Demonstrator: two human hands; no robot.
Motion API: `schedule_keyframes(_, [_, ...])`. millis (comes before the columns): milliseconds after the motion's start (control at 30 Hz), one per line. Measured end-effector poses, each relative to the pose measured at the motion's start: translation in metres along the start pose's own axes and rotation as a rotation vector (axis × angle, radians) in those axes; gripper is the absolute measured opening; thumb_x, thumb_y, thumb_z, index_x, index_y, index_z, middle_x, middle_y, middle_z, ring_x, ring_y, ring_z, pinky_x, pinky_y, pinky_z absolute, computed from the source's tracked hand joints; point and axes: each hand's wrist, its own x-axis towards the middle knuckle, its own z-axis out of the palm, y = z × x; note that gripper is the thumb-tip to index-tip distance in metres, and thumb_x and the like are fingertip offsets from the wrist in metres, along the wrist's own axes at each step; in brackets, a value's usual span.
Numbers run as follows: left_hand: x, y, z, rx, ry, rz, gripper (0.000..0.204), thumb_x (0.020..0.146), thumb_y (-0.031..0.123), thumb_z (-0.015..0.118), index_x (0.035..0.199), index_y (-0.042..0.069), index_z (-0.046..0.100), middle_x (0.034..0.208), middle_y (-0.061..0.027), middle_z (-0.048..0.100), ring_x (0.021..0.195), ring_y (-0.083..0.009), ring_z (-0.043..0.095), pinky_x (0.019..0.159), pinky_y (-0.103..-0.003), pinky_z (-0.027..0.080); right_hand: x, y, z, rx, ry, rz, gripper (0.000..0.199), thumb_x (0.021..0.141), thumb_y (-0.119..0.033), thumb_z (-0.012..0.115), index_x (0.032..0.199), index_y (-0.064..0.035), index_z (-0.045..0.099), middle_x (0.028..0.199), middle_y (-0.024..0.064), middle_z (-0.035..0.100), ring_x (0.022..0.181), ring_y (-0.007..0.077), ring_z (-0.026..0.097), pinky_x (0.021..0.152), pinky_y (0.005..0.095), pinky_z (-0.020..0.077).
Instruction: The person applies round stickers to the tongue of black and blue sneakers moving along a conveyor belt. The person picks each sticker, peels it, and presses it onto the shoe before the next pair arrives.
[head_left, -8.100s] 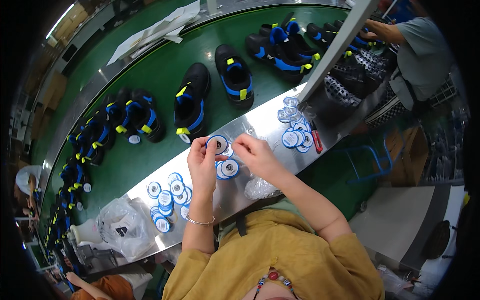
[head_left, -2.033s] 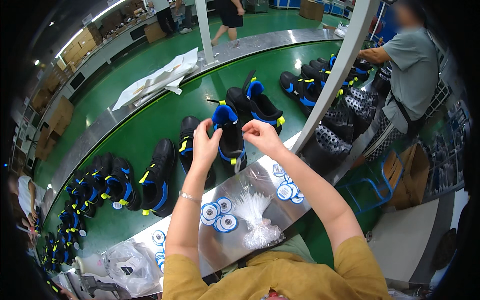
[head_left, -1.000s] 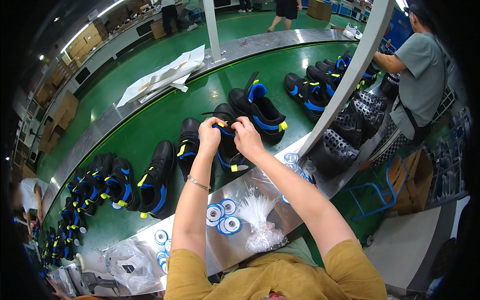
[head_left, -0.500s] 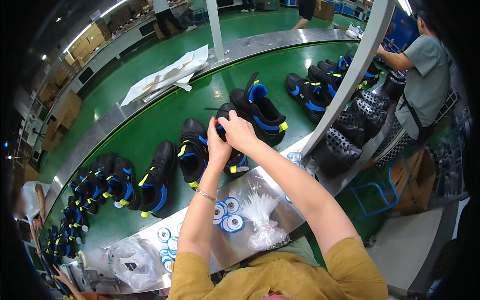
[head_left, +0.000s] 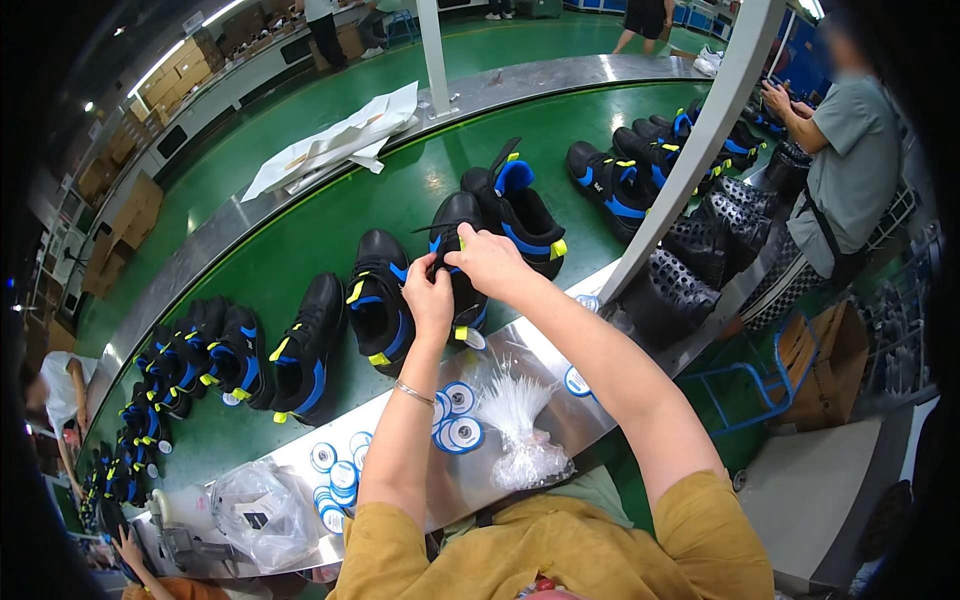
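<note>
A black shoe (head_left: 456, 208) with blue and yellow trim stands on the green belt, toe pointing away from me. My left hand (head_left: 430, 298) pinches at the left side of its opening, fingertips closed. From the right, my right hand (head_left: 487, 260) grips the upper near the laces, its fingers curled together. A thin dark strip sticks out left of the shoe above my fingers; I cannot tell whether it is a lace or a strap. At the heel hangs a round tag (head_left: 471, 338). Another black and blue shoe (head_left: 522, 215) stands close on the right, its tongue raised.
More shoes (head_left: 380, 300) line the belt on both sides. On the metal ledge lie round blue-and-white tags (head_left: 460, 434), a bundle of clear plastic fasteners (head_left: 522, 430) and a clear bag (head_left: 262, 515). A slanted white post (head_left: 690, 165) rises at right, near a co-worker (head_left: 855, 160).
My hands have shifted slightly down the shoe and a little apart, uncovering more of its toe. The co-worker on the right has brought both hands up together.
</note>
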Motion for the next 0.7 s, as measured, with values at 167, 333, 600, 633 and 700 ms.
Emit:
schedule_keyframes(167, [-0.009, 0.016, -0.002, 0.063, -0.057, 0.103, 0.038, 0.078, 0.004, 0.058, 0.116, 0.001, 0.062, 0.108, -0.0159, 0.065, 0.107, -0.0319, 0.058, 0.097, -0.038, 0.044, -0.022, -0.008, 0.027, -0.049, 0.217, -0.022, 0.036, 0.076, -0.007, 0.062, 0.112, -0.0016, 0.062, 0.102, 0.0146, 0.053, 0.088, 0.0276, 0.062, 0.067, 0.0354, 0.0557])
schedule_keyframes(333, [-0.003, -0.003, -0.009, -0.258, -0.308, -0.304, 0.067, 0.078, 0.012, 0.057, 0.144, 0.01, 0.042, 0.118, -0.0201, 0.061, 0.109, -0.0279, 0.057, 0.098, -0.034, 0.042, -0.042, -0.01, 0.022, 0.085, 0.249, -0.131, 0.046, 0.076, -0.002, 0.06, 0.122, 0.002, 0.055, 0.102, 0.0181, 0.054, 0.09, 0.0307, 0.063, 0.073, 0.035, 0.0552])
schedule_keyframes(600, [-0.005, -0.003, -0.022, -0.117, -0.386, -0.255, 0.078, 0.065, 0.012, 0.061, 0.141, 0.024, 0.048, 0.126, -0.0202, 0.046, 0.119, -0.0319, 0.047, 0.102, -0.036, 0.039, -0.042, 0.02, -0.019, 0.481, 0.509, 0.125, 0.021, 0.083, -0.007, 0.059, 0.101, -0.001, 0.066, 0.093, 0.0166, 0.065, 0.082, 0.0328, 0.064, 0.075, 0.0395, 0.0514])
schedule_keyframes(633, [-0.006, 0.005, -0.021, -0.052, -0.375, -0.197, 0.078, 0.065, 0.013, 0.061, 0.14, 0.025, 0.049, 0.127, -0.0209, 0.045, 0.119, -0.033, 0.046, 0.103, -0.037, 0.038, -0.037, 0.026, -0.019, 0.464, 0.515, 0.206, 0.021, 0.083, -0.009, 0.06, 0.102, -0.0009, 0.066, 0.092, 0.0171, 0.064, 0.083, 0.0336, 0.064, 0.075, 0.0399, 0.051])
schedule_keyframes(700, [-0.009, 0.013, -0.017, 0.041, -0.353, -0.085, 0.075, 0.064, 0.016, 0.063, 0.138, 0.027, 0.052, 0.128, -0.0225, 0.043, 0.12, -0.0369, 0.042, 0.106, -0.041, 0.034, -0.025, 0.029, -0.019, 0.432, 0.482, 0.353, 0.021, 0.086, -0.01, 0.059, 0.103, -0.0004, 0.065, 0.091, 0.0174, 0.063, 0.086, 0.0356, 0.063, 0.077, 0.042, 0.0503])
